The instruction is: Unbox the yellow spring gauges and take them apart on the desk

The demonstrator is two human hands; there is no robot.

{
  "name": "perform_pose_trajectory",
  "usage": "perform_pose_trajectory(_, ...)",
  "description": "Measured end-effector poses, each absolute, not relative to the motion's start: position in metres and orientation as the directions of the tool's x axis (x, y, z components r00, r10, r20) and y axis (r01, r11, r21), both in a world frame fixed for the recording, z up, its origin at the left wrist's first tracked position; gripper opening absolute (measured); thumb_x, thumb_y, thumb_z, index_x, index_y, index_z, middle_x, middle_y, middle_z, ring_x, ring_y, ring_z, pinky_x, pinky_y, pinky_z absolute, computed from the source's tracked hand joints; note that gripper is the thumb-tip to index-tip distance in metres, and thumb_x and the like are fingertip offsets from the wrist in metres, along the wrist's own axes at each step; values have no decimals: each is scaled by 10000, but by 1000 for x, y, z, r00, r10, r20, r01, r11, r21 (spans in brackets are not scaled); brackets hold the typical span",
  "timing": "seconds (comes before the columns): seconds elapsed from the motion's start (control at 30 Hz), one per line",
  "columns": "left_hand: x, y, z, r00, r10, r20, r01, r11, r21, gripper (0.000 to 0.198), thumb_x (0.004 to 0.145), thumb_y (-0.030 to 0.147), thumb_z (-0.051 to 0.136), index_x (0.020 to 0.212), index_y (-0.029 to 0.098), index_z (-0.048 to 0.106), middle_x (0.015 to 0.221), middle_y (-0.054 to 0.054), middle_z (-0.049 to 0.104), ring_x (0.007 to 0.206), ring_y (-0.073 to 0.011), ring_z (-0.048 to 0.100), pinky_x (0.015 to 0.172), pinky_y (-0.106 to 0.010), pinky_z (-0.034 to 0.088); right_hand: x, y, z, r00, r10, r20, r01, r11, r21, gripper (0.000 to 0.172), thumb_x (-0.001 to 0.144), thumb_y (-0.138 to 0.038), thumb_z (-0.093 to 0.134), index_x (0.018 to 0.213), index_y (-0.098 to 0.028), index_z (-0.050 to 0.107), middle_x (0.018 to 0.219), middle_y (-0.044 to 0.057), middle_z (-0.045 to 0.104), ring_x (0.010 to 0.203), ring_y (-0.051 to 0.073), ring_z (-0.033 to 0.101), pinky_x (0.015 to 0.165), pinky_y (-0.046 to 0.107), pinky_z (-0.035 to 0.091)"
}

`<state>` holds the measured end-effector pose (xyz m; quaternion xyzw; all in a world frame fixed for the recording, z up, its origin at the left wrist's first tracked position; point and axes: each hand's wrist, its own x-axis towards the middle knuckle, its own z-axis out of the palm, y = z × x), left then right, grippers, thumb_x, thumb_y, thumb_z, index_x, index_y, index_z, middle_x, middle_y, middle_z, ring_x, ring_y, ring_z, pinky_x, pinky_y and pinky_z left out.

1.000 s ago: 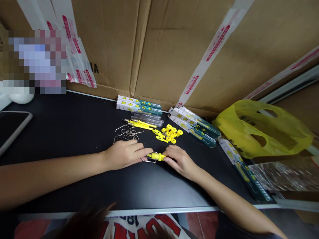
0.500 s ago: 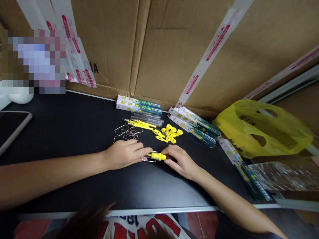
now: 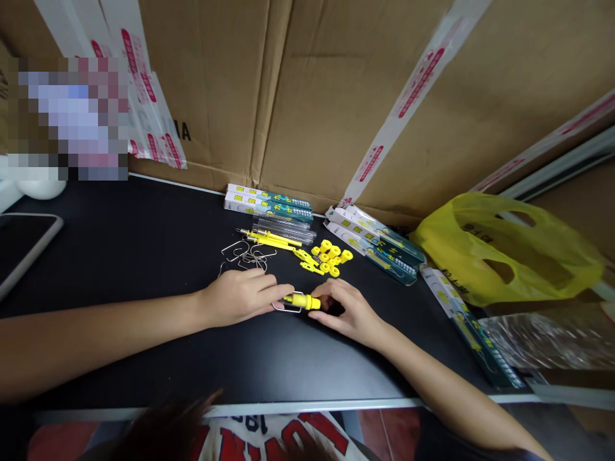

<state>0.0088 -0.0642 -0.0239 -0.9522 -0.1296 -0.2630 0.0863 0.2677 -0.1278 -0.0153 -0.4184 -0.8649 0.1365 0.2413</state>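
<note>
My left hand (image 3: 240, 296) is closed around a small yellow-capped spring scale (image 3: 302, 301), most of its tube hidden by the fingers. A bent wire loop (image 3: 288, 310) shows beside the scale at my fingertips. My right hand (image 3: 348, 307) curls round the scale's cap end with thumb and fingers. Beyond the hands lie several bent wire hooks (image 3: 247, 255), yellow rods with metal springs (image 3: 273, 240), clear plastic tubes (image 3: 283, 229), flat yellow pieces (image 3: 307, 261) and a cluster of yellow caps and nuts (image 3: 331, 256).
Printed spring scale boxes (image 3: 266, 203) lie at the back, with more boxes (image 3: 375, 246) right of them and one box (image 3: 473, 326) further right. A yellow plastic bag (image 3: 509, 246) and clear plastic packaging (image 3: 552, 336) are at the right. A phone (image 3: 26, 250) lies left; cardboard (image 3: 307, 96) walls the back.
My right hand's fingers have spread and shifted a little around the cap end, the thumb now beneath it. The left hand and the scale have stayed in place.
</note>
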Motion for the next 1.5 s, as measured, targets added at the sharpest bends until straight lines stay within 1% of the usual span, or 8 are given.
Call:
perform_pose_trajectory(0.1, 9, -64, -24, 826, 197, 529, 291, -952, -99, 261, 943, 295, 453, 1166, 204, 553, 808, 8, 628, 722, -124, 561, 662, -218, 422, 267, -128, -12, -539, 794, 281, 665, 607, -435, 202, 876, -368, 567, 950, -183, 540, 748, 32, 597, 653, 147, 525, 659, 298, 416)
perform_pose_trajectory(0.33, 9, -62, -26, 827, 206, 523, 292, -953, -86, 274, 944, 307, 451, 1186, 213, 539, 818, 9, 629, 734, -130, 565, 667, -222, 420, 267, -127, -13, -542, 782, 308, 668, 623, -407, 180, 925, -330, 488, 854, -179, 556, 708, 36, 592, 653, 153, 523, 645, 297, 401)
perform_pose_trajectory(0.6, 9, -64, -25, 828, 209, 520, 293, -952, -84, 271, 940, 297, 459, 1180, 205, 544, 823, 3, 630, 741, -127, 568, 657, -220, 430, 267, -128, -17, -529, 770, 357, 643, 638, -424, 97, 875, -282, 579, 888, -192, 545, 686, 7, 581, 620, 134, 521, 632, 282, 399)
perform_pose_trajectory(0.83, 7, -62, -23, 845, 207, 493, 280, -957, -78, 269, 943, 285, 453, 1176, 191, 548, 843, -9, 637, 755, -123, 573, 696, -220, 454, 265, -127, -13, -524, 773, 358, 649, 635, -419, 232, 840, -378, 614, 934, -189, 517, 684, -5, 557, 613, 132, 519, 648, 280, 419)
perform_pose_trajectory(0.9, 7, -62, -23, 839, 199, 506, 276, -958, -80, 280, 938, 292, 469, 1190, 189, 536, 859, -9, 647, 754, -126, 573, 688, -222, 453, 265, -127, -12, -525, 772, 359, 651, 636, -414, 232, 845, -380, 603, 935, -185, 515, 676, -10, 544, 613, 130, 510, 647, 277, 414)
perform_pose_trajectory(1.07, 7, -62, -20, 837, 211, 505, 263, -964, -32, 272, 932, 277, 489, 1188, 193, 528, 870, 1, 655, 749, -125, 581, 681, -226, 462, 266, -126, -9, -544, 770, 334, 655, 639, -403, 227, 855, -369, 590, 962, -174, 547, 669, -14, 533, 640, 131, 511, 664, 273, 398)
perform_pose_trajectory(1.37, 8, -62, -20, 830, 206, 519, 260, -965, -33, 255, 937, 272, 472, 1164, 183, 545, 863, -17, 656, 747, -133, 598, 688, -237, 484, 266, -125, -7, -546, 773, 324, 678, 635, -371, 228, 876, -364, 558, 992, -169, 579, 674, -3, 549, 653, 136, 515, 664, 269, 393)
perform_pose_trajectory(1.5, 8, -62, -21, 832, 212, 512, 264, -964, -29, 279, 932, 273, 480, 1194, 189, 525, 872, -11, 656, 746, -140, 594, 681, -242, 485, 265, -124, -6, -547, 775, 317, 690, 632, -353, 202, 885, -362, 541, 928, -167, 569, 690, 8, 567, 653, 136, 509, 666, 272, 393)
